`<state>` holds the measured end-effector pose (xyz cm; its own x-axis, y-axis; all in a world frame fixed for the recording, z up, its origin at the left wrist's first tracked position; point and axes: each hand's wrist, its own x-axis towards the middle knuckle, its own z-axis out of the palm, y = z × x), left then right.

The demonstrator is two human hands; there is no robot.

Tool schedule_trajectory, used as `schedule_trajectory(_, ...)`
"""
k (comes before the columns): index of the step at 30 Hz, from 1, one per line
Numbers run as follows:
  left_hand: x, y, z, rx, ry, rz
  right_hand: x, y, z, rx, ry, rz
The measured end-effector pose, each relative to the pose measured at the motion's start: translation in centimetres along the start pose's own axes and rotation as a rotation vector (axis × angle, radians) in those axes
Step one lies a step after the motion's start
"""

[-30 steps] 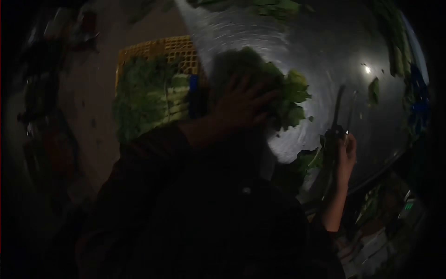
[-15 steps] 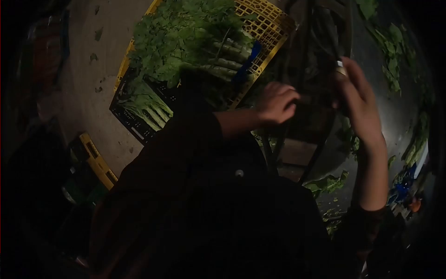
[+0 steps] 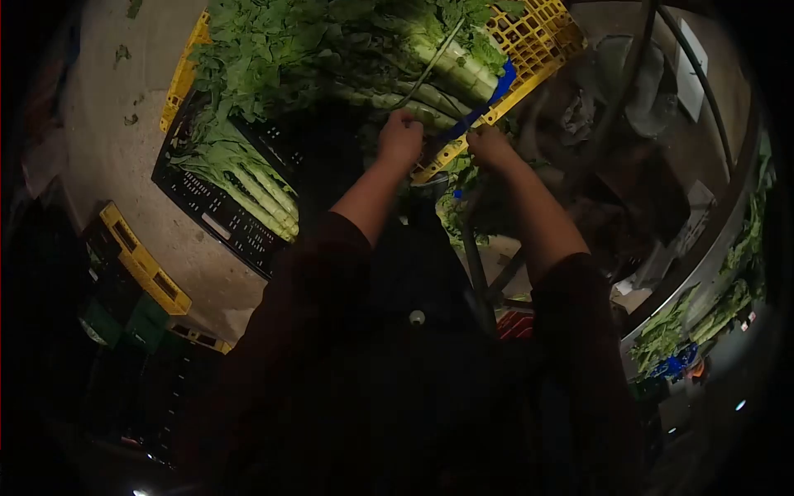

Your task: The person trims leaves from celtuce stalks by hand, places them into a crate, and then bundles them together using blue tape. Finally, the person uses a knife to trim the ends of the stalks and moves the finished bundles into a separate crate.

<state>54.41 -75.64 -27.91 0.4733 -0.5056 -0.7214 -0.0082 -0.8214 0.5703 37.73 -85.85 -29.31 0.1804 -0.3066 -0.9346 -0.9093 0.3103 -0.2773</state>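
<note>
Leafy green vegetables with thick pale stalks [image 3: 451,70] fill a yellow crate [image 3: 533,37]. A blue band [image 3: 463,124] runs along the stalk ends at the crate's near edge. My left hand [image 3: 401,142] is closed at the left end of the band, close to the stalks; a thin green strand [image 3: 430,66] slants down towards it. Just right of the band, my right hand [image 3: 492,149] is closed by the crate's rim. Whatever either hand holds is too dark and small to name.
A black crate [image 3: 219,207] with more stalks [image 3: 256,186] stands at the left. Beyond it lies a yellow crate edge [image 3: 145,260]. On the right, a curved metal table [image 3: 703,289] carries loose leaves [image 3: 666,335]. Dark bars [image 3: 637,74] rise at upper right.
Both hands have moved to the near edge of the yellow crate, my right hand leftwards from the metal table. The view has shifted, showing more of the dark area at the right.
</note>
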Motion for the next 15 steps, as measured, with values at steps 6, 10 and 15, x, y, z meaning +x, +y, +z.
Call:
schedule_trajectory(6,2.5,0.9,-0.5,-0.118,-0.070,-0.185,3.4,-2.8,1.5,-0.128,0.046,0.018)
schedule_trajectory(10,3.7,1.7,-1.2,-0.025,-0.057,-0.189,4.4,-4.8,2.4,-0.019,0.210,-0.223)
schedule_trajectory(15,7.3,-0.2,-0.2,-0.003,-0.022,-0.162,3.6,-4.9,2.2,0.013,0.206,-0.339)
